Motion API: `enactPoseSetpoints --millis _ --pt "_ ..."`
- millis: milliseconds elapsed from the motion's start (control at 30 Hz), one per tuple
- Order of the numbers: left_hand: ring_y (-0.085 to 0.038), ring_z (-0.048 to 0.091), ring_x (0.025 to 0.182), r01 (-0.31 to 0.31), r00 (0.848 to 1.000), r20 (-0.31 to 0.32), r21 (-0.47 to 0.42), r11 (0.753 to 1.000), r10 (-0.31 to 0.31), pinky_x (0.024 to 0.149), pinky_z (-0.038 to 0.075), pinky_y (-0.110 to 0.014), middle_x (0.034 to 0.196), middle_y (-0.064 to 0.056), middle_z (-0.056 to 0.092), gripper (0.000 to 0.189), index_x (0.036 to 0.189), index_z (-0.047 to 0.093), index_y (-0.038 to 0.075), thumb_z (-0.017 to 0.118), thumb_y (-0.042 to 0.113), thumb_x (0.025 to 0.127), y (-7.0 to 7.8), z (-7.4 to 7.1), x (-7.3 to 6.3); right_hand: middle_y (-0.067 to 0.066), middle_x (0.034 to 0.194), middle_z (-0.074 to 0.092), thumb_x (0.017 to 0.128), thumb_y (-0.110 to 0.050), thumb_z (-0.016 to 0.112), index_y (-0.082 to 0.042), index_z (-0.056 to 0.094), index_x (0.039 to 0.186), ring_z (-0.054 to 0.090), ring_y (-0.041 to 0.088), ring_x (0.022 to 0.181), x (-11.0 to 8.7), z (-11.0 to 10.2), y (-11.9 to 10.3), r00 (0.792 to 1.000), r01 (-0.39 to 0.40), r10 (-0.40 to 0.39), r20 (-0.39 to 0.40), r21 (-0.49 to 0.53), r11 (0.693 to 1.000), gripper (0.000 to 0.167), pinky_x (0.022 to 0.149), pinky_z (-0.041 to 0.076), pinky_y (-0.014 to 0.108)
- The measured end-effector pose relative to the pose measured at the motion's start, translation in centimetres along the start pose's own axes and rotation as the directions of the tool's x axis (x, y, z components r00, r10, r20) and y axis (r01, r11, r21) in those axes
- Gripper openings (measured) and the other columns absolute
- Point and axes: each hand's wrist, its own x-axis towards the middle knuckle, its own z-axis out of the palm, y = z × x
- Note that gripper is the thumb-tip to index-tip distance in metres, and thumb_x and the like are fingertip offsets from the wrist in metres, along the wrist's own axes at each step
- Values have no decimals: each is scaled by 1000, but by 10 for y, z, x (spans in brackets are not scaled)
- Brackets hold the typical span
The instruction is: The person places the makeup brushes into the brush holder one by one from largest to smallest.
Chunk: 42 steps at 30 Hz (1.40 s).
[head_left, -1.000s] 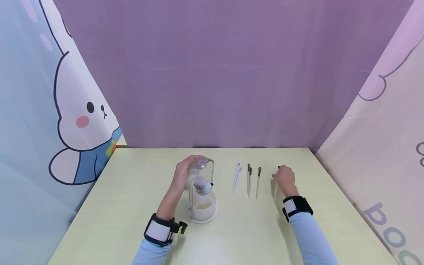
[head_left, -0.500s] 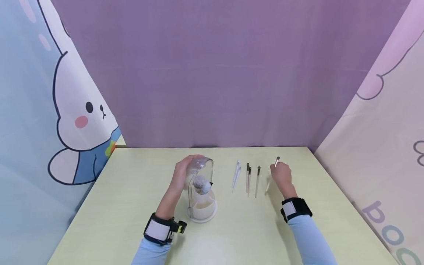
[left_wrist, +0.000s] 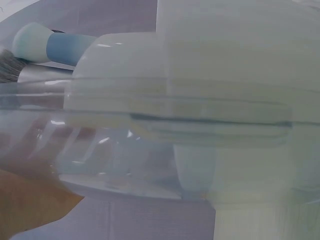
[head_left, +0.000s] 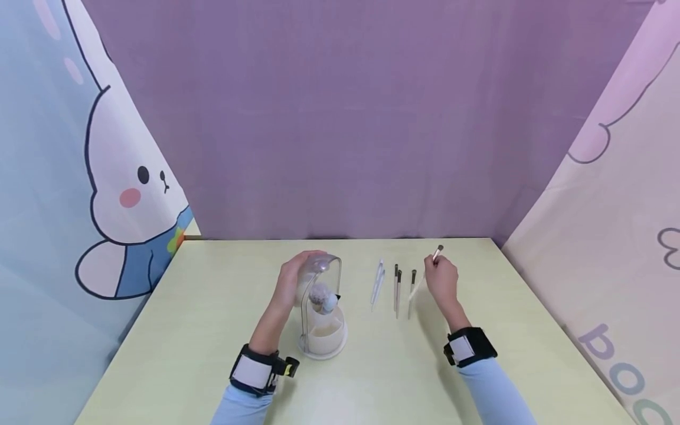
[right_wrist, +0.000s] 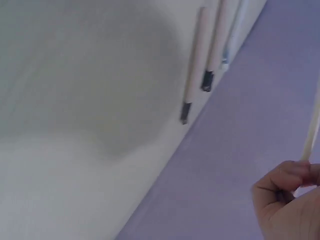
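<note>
My left hand (head_left: 290, 278) grips the clear domed cover of a makeup brush holder (head_left: 325, 342) from its left and upper side. The holder stands upright on the table, with a white divided cup inside. A grey fluffy brush (left_wrist: 9, 67) and a white-and-blue brush (left_wrist: 65, 47) stick out of the cup. In the left wrist view, fingers show through the clear plastic. My right hand (head_left: 442, 280) pinches a thin makeup brush (head_left: 437, 254), dark bristles up and pale handle slanting down to the left. The right wrist view shows its handle (right_wrist: 311, 135) above my fingertips.
Between the hands lie several thin dark-tipped brushes (head_left: 399, 295), one of them (head_left: 413, 280) partly crossed by the held handle. Two slim whitish sticks (head_left: 378, 283) lie to their left. A purple curtain (head_left: 340, 130) hangs behind the table (head_left: 223, 307).
My right hand has raised the brush from the table's right side and moved left with it, the brush tilting more. The left hand keeps its grip on the holder.
</note>
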Motion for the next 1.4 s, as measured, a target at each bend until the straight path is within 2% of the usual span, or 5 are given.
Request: enactPoseSetpoints --millis 333,633,1000,1200,1400 --pt "-12 55 102 11 1000 -17 7 1000 -11 94 37 -38 117 -17 59 43 116 58 0 23 19 101 9 2 -4 7 57 61 89 -20 59 -8 61 75 46 6 43 -21 10 -33 955 288 -244 -170 326 901 19 39 34 17" --pt "-16 55 103 19 999 -27 -36 999 -20 93 37 -39 112 -8 62 44 113 62 8 27 31 100 -14 -1 3 19 70 61 94 -11 50 4 58 91 57 23 58 -54 -8 -88 912 231 -373 172 538 811 18 51 49 27" --pt "-17 53 106 36 999 -32 -21 999 -37 97 33 -39 113 -9 61 43 112 62 8 26 27 100 -12 -1 2 26 71 61 94 -4 49 12 58 92 59 31 59 -76 -10 -121 869 222 -451 205 653 724 18 53 51 35" --pt "-18 52 109 34 999 -10 2 999 -34 98 32 -42 117 -14 59 43 117 59 4 23 23 101 2 1 -3 22 71 63 92 -2 50 8 59 91 60 30 60 -85 -10 -134 801 319 -562 206 647 692 14 54 51 35" --pt "-18 52 109 53 998 -15 -14 999 -53 97 33 -41 115 -8 61 44 115 61 10 24 29 100 -5 0 0 12 83 66 94 -10 51 2 63 94 62 16 66 -88 6 -129 705 397 -638 310 573 717 16 58 52 27"
